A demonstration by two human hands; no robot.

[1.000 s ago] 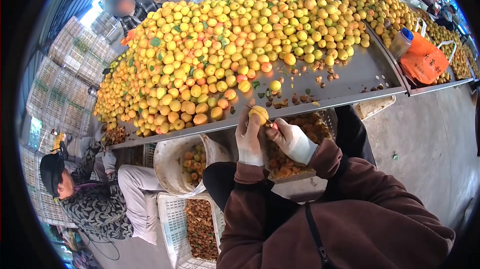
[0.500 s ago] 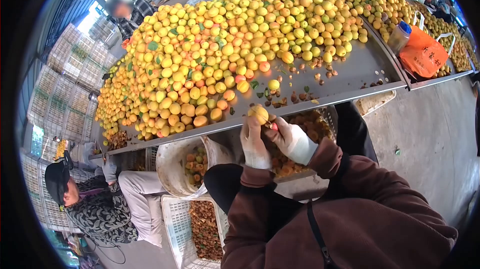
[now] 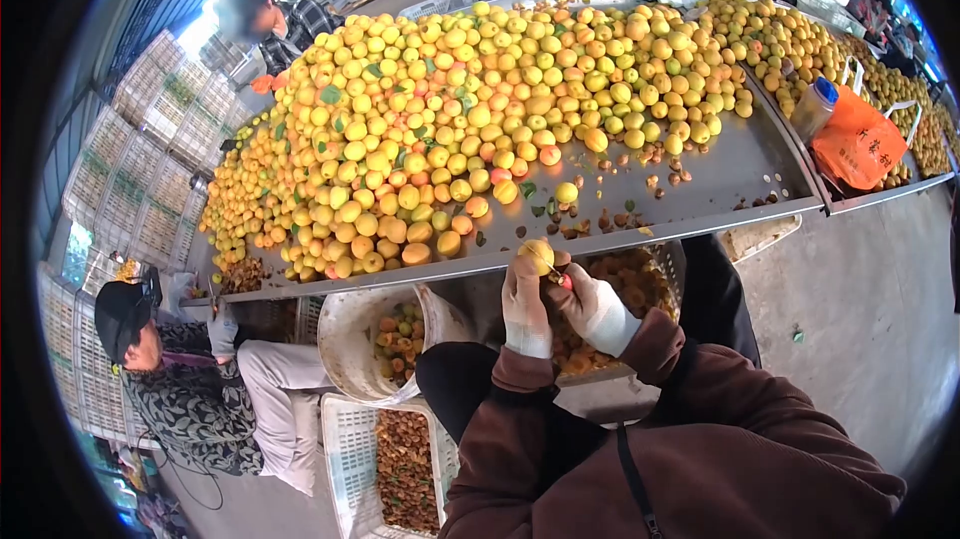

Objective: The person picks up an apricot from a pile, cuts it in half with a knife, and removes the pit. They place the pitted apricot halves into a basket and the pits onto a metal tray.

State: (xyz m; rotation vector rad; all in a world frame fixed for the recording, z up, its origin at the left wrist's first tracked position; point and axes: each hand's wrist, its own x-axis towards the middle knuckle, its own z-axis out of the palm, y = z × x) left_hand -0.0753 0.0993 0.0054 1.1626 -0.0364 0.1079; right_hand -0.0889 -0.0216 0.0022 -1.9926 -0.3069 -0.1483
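Observation:
My left hand (image 3: 526,305), in a white glove, grips a yellow apricot (image 3: 537,255) at its fingertips, near the metal table's front edge. Close beside it, my gloved right hand (image 3: 598,313) is closed around a small tool with a red handle (image 3: 565,281). The tool's thin metal end points at the apricot; its exact kind is hidden by my fingers. Below my hands is a crate of opened apricot halves (image 3: 628,284), partly covered by my right hand. A large heap of whole apricots (image 3: 430,149) lies on the table (image 3: 745,144) in front of me.
To my left stands a white bucket (image 3: 340,344) with apricot pieces, and below it a white crate (image 3: 350,459) of brown pits. A person in a black cap (image 3: 125,319) sits at left; others are across the table. An orange bag (image 3: 858,144) rests at right.
The view has shifted slightly, so the table and heap sit a little farther right. Both hands stay together at the apricot, with the red-handled tool still held against it.

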